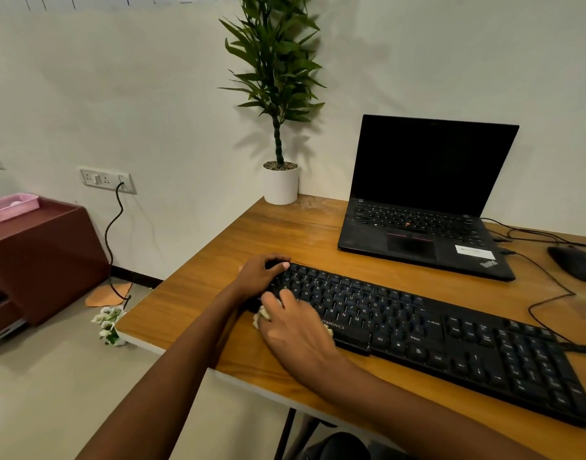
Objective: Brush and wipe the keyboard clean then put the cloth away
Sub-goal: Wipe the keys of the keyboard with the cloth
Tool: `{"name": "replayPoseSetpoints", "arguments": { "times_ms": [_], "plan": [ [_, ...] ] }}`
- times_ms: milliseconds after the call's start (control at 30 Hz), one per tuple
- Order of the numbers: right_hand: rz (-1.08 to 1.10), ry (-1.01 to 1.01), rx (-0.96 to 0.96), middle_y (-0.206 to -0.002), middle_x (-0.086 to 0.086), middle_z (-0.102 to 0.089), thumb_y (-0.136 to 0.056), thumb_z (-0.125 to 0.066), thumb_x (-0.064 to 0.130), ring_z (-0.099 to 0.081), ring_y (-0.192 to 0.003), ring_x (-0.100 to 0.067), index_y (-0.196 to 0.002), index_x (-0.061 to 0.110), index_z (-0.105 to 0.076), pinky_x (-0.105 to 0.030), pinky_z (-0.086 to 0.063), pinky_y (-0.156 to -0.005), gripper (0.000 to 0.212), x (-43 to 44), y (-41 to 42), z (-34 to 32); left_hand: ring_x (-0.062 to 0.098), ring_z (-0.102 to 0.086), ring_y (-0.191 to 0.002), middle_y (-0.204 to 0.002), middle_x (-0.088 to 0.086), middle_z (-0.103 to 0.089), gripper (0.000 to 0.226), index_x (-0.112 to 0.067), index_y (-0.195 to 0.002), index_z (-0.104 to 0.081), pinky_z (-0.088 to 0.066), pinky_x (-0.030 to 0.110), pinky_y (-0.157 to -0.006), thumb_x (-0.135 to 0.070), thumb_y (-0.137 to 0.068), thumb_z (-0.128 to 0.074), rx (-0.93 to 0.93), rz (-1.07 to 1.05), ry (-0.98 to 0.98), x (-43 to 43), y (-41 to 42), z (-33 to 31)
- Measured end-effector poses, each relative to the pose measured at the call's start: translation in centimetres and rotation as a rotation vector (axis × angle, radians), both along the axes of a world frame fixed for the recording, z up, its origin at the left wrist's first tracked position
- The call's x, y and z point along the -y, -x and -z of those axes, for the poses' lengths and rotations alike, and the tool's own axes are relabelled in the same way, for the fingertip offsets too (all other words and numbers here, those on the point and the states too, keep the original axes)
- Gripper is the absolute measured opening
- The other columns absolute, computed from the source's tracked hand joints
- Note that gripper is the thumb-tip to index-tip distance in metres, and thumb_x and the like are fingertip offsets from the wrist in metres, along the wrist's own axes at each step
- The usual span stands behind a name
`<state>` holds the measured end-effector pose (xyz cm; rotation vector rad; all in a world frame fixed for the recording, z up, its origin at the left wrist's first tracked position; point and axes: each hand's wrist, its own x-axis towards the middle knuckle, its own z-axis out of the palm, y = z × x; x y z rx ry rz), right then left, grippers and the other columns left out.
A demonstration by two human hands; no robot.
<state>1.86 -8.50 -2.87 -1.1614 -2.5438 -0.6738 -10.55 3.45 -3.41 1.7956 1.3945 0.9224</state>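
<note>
A black full-size keyboard [417,330] lies slanted across the wooden desk [285,234]. My left hand [261,272] grips its far left corner, thumb on the top edge. My right hand [294,322] lies over the left front keys and presses a pale cloth [263,315] down onto them. Only small bits of the cloth stick out by the fingers and under the palm. No brush is in view.
An open black laptop [424,200] stands behind the keyboard, a potted plant [280,180] to its left, a black mouse [575,262] and cables at the right. Off the desk's left are a brown cabinet [42,257] with a pink tray [11,205], and white flowers [110,323] on the floor.
</note>
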Motion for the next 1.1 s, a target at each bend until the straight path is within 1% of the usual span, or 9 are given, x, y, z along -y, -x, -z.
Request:
{"name": "replayPoseSetpoints", "arguments": {
  "times_ms": [67,133,200,300,433,567,667,933,1100],
  "plan": [
    [0.016,0.027,0.006,-0.094,-0.006,-0.055,-0.071,-0.075,0.017,-0.049,-0.076,-0.019,-0.082,0.013,-0.07,-0.026,-0.027,-0.046,0.013,1.0,-1.8,-0.1,0.015,-0.055,-0.108,-0.124,0.005,-0.059,0.03,-0.012,-0.123,-0.06,-0.046,0.02,-0.082,-0.02,-0.096,-0.053,-0.005,0.007,0.009,-0.1,0.0,-0.1],
    [0.018,0.021,0.031,-0.092,-0.006,-0.056,-0.067,-0.078,0.015,-0.05,-0.073,-0.019,-0.076,0.012,-0.07,-0.025,-0.025,-0.044,0.013,1.6,-2.5,-0.4,0.014,-0.055,-0.108,-0.124,0.005,-0.06,0.029,-0.012,-0.122,-0.061,-0.045,0.022,-0.083,-0.021,-0.095,-0.053,-0.014,0.004,-0.001,-0.4,0.1,0.0],
    [0.008,0.001,0.045,-0.089,-0.005,-0.057,-0.074,-0.07,0.013,-0.049,-0.07,-0.018,-0.07,0.012,-0.068,-0.024,-0.023,-0.044,0.004,1.3,-2.0,-0.8,0.012,-0.054,-0.107,-0.122,0.005,-0.06,0.028,-0.01,-0.12,-0.061,-0.042,0.022,-0.086,-0.02,-0.095,-0.054,-0.042,0.011,-0.025,-0.5,0.1,0.1],
    [-0.02,-0.058,0.031,-0.088,-0.004,-0.056,-0.083,-0.051,0.013,-0.047,-0.07,-0.018,-0.07,0.012,-0.067,-0.025,-0.022,-0.044,0.021,-0.2,0.4,-0.7,0.013,-0.055,-0.104,-0.119,0.006,-0.062,0.024,-0.008,-0.115,-0.062,-0.043,0.017,-0.082,-0.018,-0.094,-0.055,-0.047,0.037,-0.023,-0.7,0.2,0.1],
    [0.005,-0.075,0.01,-0.089,-0.002,-0.056,-0.076,-0.069,0.021,-0.051,-0.073,-0.019,-0.074,0.019,-0.07,-0.025,-0.027,-0.044,0.002,-1.3,2.3,-0.1,0.019,-0.058,-0.108,-0.117,0.007,-0.063,0.022,-0.01,-0.111,-0.063,-0.046,0.031,-0.092,-0.02,-0.093,-0.057,-0.07,0.023,-0.02,-1.1,0.3,0.2],
    [0.098,0.016,-0.162,-0.081,0.001,-0.057,-0.062,-0.081,0.024,-0.053,-0.068,-0.016,-0.078,0.021,-0.072,-0.023,-0.031,-0.04,0.017,0.2,0.7,-0.1,0.015,-0.059,-0.099,-0.112,0.005,-0.064,0.023,-0.01,-0.112,-0.062,-0.047,0.02,-0.078,-0.023,-0.094,-0.056,0.023,0.012,0.015,-0.8,0.0,0.4],
    [0.177,0.019,-0.223,-0.074,0.0,-0.057,-0.051,-0.086,0.024,-0.052,-0.061,-0.014,-0.069,0.018,-0.071,-0.023,-0.023,-0.039,0.024,1.3,-0.4,0.1,0.017,-0.059,-0.102,-0.113,0.005,-0.064,0.024,-0.011,-0.112,-0.062,-0.047,0.024,-0.082,-0.025,-0.093,-0.057,0.01,-0.002,0.015,-0.9,0.0,0.6],
    [0.166,0.0,-0.269,-0.072,-0.001,-0.056,-0.053,-0.087,0.019,-0.053,-0.061,-0.017,-0.065,0.017,-0.068,-0.024,-0.03,-0.038,0.022,-0.9,4.0,0.0,0.011,-0.057,-0.098,-0.109,0.002,-0.064,0.025,-0.01,-0.109,-0.063,-0.041,0.009,-0.07,-0.024,-0.089,-0.063,-0.027,-0.017,-0.006,-1.2,-0.1,0.6],
    [0.201,-0.02,-0.337,-0.073,0.0,-0.058,-0.048,-0.088,0.021,-0.054,-0.059,-0.015,-0.067,0.016,-0.069,-0.024,-0.031,-0.036,0.028,0.7,0.8,0.3,0.01,-0.057,-0.098,-0.108,-0.001,-0.063,0.029,-0.01,-0.114,-0.063,-0.041,0.008,-0.068,-0.025,-0.089,-0.063,0.012,-0.015,-0.001,-0.7,-0.2,0.7]
  ]
}}
